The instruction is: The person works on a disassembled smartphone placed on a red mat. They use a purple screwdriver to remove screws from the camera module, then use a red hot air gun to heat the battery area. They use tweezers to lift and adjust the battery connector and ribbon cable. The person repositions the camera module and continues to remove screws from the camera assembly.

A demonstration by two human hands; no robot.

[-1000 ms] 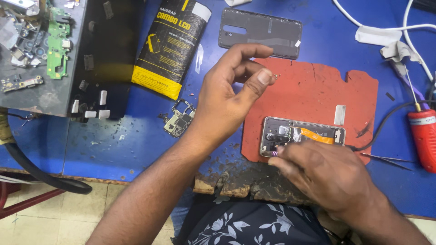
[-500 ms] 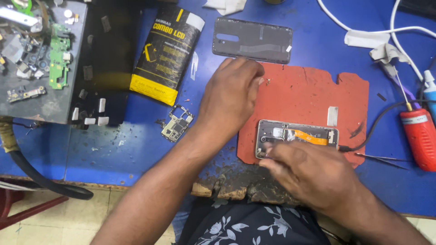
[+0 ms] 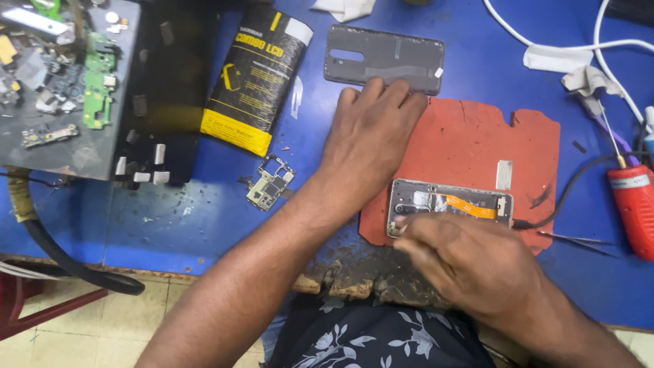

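While your right hand (image 3: 470,262) rests curled over the near edge of the opened phone (image 3: 449,208) on the red mat (image 3: 477,136), its fingers narrow and perhaps pinching something too small to make out, your left hand (image 3: 371,133) lies flat and spread, fingertips touching the grey back cover (image 3: 383,56). Judging by this, disassembly is well along: the cover is off and one loose circuit board (image 3: 270,183) sits on the blue bench (image 3: 191,225); the orange flex cable (image 3: 466,206) remains inside. Count one phone, one cover, one mat, one black-and-yellow pouch (image 3: 255,78).
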